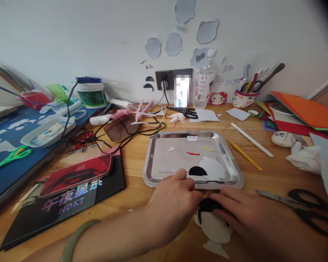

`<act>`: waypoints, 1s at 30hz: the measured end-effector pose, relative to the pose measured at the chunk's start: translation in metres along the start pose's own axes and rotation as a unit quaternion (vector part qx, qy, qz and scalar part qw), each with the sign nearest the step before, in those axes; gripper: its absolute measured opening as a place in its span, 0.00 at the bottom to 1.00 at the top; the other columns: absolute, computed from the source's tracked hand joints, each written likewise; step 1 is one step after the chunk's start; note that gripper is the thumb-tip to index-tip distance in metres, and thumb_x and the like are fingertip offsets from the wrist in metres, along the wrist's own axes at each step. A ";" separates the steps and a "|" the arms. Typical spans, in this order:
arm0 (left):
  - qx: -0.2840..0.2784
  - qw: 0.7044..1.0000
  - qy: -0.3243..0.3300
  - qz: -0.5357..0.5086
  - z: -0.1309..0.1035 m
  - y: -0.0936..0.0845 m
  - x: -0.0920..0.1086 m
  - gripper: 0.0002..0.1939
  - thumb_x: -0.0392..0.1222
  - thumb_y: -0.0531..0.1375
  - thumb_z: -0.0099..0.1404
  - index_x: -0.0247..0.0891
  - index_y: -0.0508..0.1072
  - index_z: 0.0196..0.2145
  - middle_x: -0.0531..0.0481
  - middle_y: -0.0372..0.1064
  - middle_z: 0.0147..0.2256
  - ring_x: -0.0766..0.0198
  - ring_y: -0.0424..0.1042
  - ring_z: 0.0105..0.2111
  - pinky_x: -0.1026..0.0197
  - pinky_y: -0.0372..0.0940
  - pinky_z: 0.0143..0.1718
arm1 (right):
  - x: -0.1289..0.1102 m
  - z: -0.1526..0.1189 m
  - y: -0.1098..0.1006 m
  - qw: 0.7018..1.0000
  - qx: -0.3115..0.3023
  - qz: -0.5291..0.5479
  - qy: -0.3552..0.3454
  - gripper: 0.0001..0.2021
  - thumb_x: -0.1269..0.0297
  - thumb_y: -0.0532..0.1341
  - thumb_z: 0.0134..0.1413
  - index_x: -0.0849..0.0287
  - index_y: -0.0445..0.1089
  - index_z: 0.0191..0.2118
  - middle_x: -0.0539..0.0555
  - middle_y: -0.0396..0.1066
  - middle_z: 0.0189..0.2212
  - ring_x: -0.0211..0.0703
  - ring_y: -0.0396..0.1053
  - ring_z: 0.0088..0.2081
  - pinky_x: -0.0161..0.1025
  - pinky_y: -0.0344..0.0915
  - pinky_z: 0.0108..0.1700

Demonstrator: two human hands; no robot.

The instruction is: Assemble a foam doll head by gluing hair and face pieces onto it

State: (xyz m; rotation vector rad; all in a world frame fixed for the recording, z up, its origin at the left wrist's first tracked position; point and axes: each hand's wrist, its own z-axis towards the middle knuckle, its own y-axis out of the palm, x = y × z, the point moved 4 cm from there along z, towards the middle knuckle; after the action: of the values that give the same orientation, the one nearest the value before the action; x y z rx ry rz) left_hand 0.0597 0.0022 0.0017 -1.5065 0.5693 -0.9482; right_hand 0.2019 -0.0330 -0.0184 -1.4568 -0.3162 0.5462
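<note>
On the table before me lies a white head-shaped cutout [215,227] with a black hair piece [207,205] on its upper part and a smaller white piece [216,250] below. My left hand [177,198] is closed at the upper left edge of the black piece. Whatever its fingers pinch is hidden. Stretched fingers of my right hand [242,209] lie flat over the right side of the cutout, steadying it. Just beyond my hands, a metal tray [164,140] holds a black half-round piece [198,171], a white cutout [211,167], a red strip [193,153] and a yellow curved piece [209,148].
Black-handled scissors [295,200] lie at right, near a yellow tool [246,155] and a white stick [251,139]. Colored sheets [303,109] are stacked behind. A bottle [206,82] and pen cup [245,98] stand by the wall. Black folders [98,198] and cables occupy the left.
</note>
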 end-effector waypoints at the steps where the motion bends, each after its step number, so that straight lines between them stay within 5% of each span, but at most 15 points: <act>1: -0.005 1.000 0.003 0.010 0.001 0.002 0.000 0.08 0.38 0.51 0.60 0.39 0.69 0.28 0.50 0.64 0.25 0.61 0.57 0.30 0.61 0.53 0.25 | 0.000 0.001 0.000 1.000 -0.005 0.005 0.006 0.12 0.64 0.53 0.51 0.54 0.70 0.40 0.53 0.72 0.32 0.44 0.70 0.27 0.37 0.66 0.23; 11: -0.007 1.000 -0.006 0.024 0.001 0.005 -0.002 0.09 0.38 0.51 0.61 0.37 0.69 0.28 0.49 0.65 0.26 0.61 0.57 0.31 0.61 0.55 0.27 | -0.004 0.000 -0.004 0.997 0.066 -0.021 -0.022 0.11 0.65 0.51 0.52 0.57 0.70 0.37 0.54 0.72 0.30 0.42 0.70 0.26 0.35 0.64 0.21; 21: 0.069 0.991 -0.092 0.066 0.005 -0.030 -0.035 0.10 0.42 0.54 0.59 0.36 0.71 0.33 0.47 0.67 0.29 0.59 0.60 0.34 0.58 0.59 0.32 | -0.006 -0.003 -0.007 0.997 0.077 -0.005 -0.010 0.12 0.67 0.49 0.54 0.57 0.69 0.38 0.55 0.72 0.33 0.43 0.70 0.32 0.37 0.67 0.27; 26: 0.129 0.986 -0.070 0.075 -0.001 -0.029 -0.027 0.11 0.37 0.51 0.61 0.37 0.66 0.42 0.48 0.67 0.33 0.61 0.59 0.34 0.58 0.60 0.34 | -0.002 0.000 -0.010 0.990 0.049 0.116 0.068 0.08 0.66 0.54 0.50 0.54 0.69 0.35 0.52 0.70 0.33 0.42 0.69 0.32 0.38 0.67 0.31; 30: 0.146 0.988 -0.039 0.043 -0.011 -0.021 -0.015 0.09 0.36 0.49 0.62 0.36 0.66 0.39 0.49 0.67 0.30 0.63 0.58 0.30 0.60 0.59 0.30 | 0.014 0.001 -0.012 0.925 -0.050 0.318 0.203 0.07 0.59 0.56 0.48 0.54 0.68 0.27 0.48 0.71 0.25 0.39 0.68 0.27 0.34 0.65 0.27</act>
State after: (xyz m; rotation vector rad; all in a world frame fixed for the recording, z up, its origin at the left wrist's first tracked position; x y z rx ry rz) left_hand 0.0392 0.0115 0.0180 -1.2410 0.4160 -0.8612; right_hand 0.2151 -0.0250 -0.0080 -1.7284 0.4856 0.7278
